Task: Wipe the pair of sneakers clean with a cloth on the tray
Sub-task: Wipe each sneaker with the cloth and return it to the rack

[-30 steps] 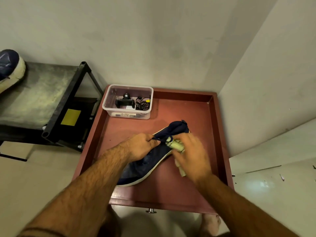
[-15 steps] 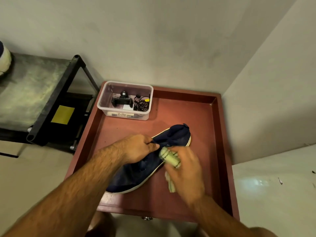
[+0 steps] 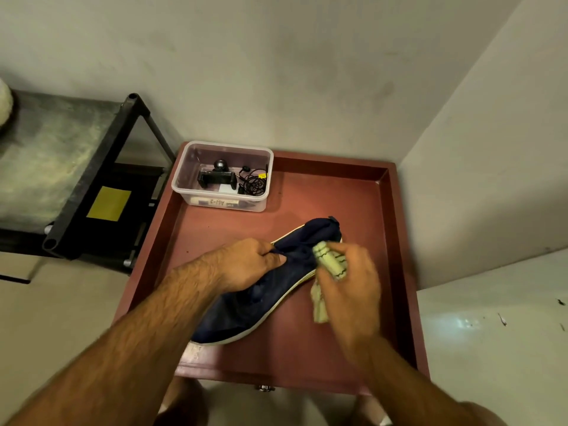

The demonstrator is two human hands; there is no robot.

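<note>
The red tray (image 3: 353,192) fills the middle of the view, and on it, running from about 7 o'clock up to 1 o'clock, lies one navy sneaker (image 3: 246,312) with a pale sole edge. The left hand (image 3: 249,262) is clamped on the sneaker's upper near the collar, fingers curled into the fabric, steadying it. The right hand (image 3: 350,287) is wrapped round a bunched pale green cloth (image 3: 330,261), whose wad presses against the sneaker's side near the heel end at 1 o'clock; a loose tail of cloth hangs below the hand onto the tray. The hand is blurred, which suggests rubbing in progress.

A clear plastic box (image 3: 222,176) of small gadgets and cables sits at the tray's 11 o'clock corner.

Judging from this, the job is under way on one sneaker only, around its heel side. No second sneaker shows on the tray, so the other of the pair appears yet to be wiped. How clean this one is cannot be told.
</note>
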